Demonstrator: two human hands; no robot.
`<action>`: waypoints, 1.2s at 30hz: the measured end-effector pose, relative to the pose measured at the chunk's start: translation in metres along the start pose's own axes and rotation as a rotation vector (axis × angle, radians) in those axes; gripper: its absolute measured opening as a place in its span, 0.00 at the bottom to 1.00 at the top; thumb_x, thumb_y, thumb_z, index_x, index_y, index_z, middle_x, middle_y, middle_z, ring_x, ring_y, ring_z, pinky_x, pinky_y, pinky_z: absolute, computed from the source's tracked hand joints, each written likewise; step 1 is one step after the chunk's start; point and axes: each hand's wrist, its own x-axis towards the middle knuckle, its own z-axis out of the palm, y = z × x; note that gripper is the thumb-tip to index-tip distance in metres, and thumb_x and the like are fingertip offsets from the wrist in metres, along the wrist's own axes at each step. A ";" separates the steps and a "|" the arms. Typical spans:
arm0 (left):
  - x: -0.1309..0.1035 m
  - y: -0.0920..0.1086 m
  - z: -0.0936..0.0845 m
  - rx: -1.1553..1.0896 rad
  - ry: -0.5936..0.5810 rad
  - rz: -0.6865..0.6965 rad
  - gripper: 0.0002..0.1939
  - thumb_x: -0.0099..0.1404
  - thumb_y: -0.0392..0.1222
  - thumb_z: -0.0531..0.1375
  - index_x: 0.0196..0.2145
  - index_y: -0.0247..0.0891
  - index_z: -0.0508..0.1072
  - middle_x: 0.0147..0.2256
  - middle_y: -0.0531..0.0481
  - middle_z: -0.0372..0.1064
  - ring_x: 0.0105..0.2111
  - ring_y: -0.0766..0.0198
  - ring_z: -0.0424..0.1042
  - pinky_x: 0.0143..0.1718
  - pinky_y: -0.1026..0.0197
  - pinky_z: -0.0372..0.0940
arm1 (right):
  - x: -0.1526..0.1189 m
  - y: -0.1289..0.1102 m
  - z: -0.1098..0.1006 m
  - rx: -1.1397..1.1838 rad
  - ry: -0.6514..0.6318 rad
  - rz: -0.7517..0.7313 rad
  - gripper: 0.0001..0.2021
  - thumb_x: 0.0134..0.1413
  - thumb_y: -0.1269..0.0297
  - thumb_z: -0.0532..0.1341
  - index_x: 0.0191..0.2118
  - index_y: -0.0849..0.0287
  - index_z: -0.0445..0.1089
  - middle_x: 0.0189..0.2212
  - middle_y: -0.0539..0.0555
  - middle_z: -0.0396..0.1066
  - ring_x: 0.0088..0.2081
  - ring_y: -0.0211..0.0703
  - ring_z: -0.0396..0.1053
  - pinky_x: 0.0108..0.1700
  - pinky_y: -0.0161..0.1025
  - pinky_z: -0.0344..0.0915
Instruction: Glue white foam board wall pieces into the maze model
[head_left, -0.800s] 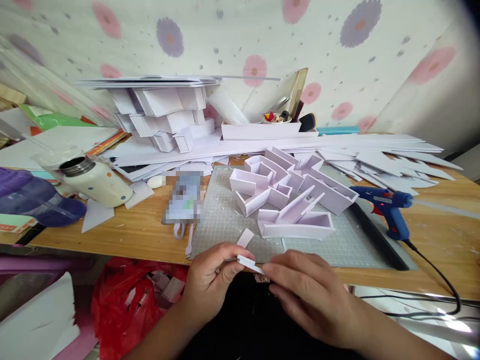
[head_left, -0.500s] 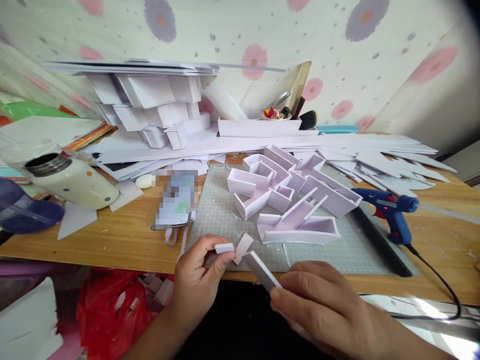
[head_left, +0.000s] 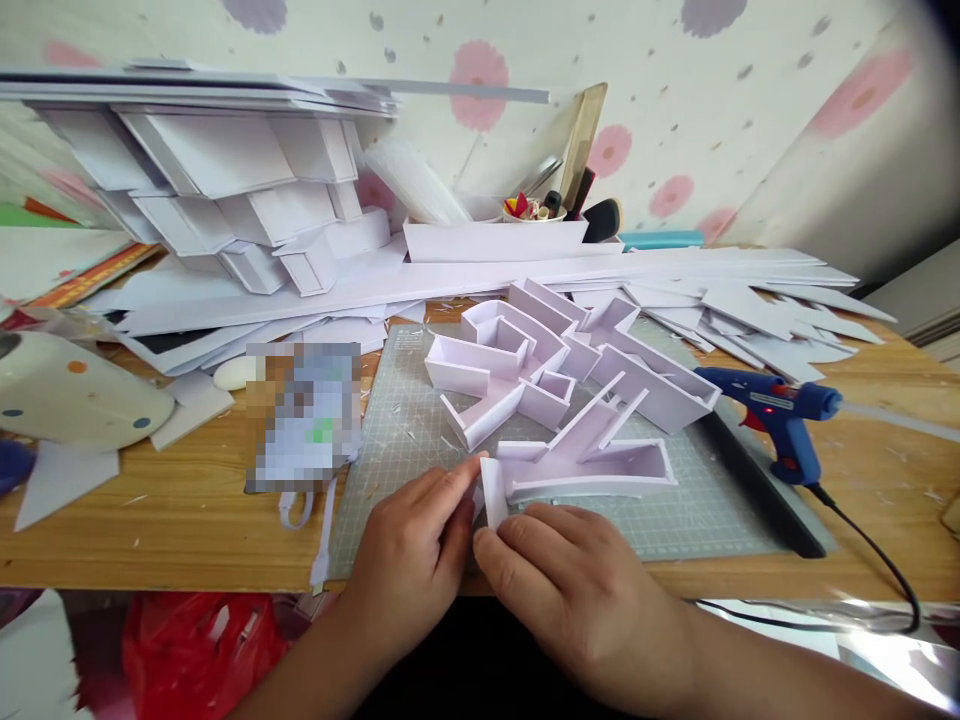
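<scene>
Between my two hands a small white foam-board strip (head_left: 493,492) stands at the left end of a long white box piece (head_left: 592,478). My left hand (head_left: 412,545) has its fingers closed at the strip's left side, its fingertips near the top edge. My right hand (head_left: 577,590) pinches the strip's lower end. Behind them, several joined white compartments (head_left: 517,350) sit on the grey cutting mat (head_left: 375,480). What lies under my left fingers is mostly hidden.
A blue glue gun (head_left: 787,405) with a cable rests at the right beside a black bar (head_left: 765,490). At the left are a blurred phone (head_left: 311,415) and a cream bottle (head_left: 90,390). A stacked white model (head_left: 225,190) stands behind, and a red bag (head_left: 195,650) hangs below.
Both hands have come together and moved forward to the box piece's left end. The strip in my right hand has swung more upright. The view has shifted right.
</scene>
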 end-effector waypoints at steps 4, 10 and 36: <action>0.001 0.000 0.002 0.019 0.006 0.022 0.19 0.67 0.35 0.51 0.55 0.37 0.68 0.34 0.47 0.73 0.33 0.61 0.73 0.34 0.61 0.68 | -0.003 0.005 0.002 0.024 0.059 0.063 0.13 0.64 0.75 0.49 0.37 0.65 0.70 0.24 0.53 0.69 0.24 0.42 0.62 0.26 0.39 0.59; 0.004 0.001 0.003 0.011 0.057 0.088 0.22 0.66 0.32 0.52 0.58 0.37 0.64 0.43 0.46 0.75 0.41 0.62 0.75 0.42 0.64 0.68 | -0.007 0.008 0.004 0.072 0.100 0.104 0.11 0.64 0.75 0.51 0.38 0.66 0.71 0.26 0.54 0.71 0.25 0.42 0.65 0.27 0.38 0.61; -0.016 0.010 -0.006 -0.440 0.077 -0.172 0.18 0.67 0.36 0.56 0.53 0.48 0.69 0.46 0.51 0.73 0.42 0.63 0.73 0.44 0.64 0.67 | -0.013 0.001 -0.005 0.062 0.281 -0.149 0.09 0.60 0.76 0.57 0.35 0.65 0.75 0.27 0.52 0.76 0.27 0.40 0.70 0.27 0.37 0.67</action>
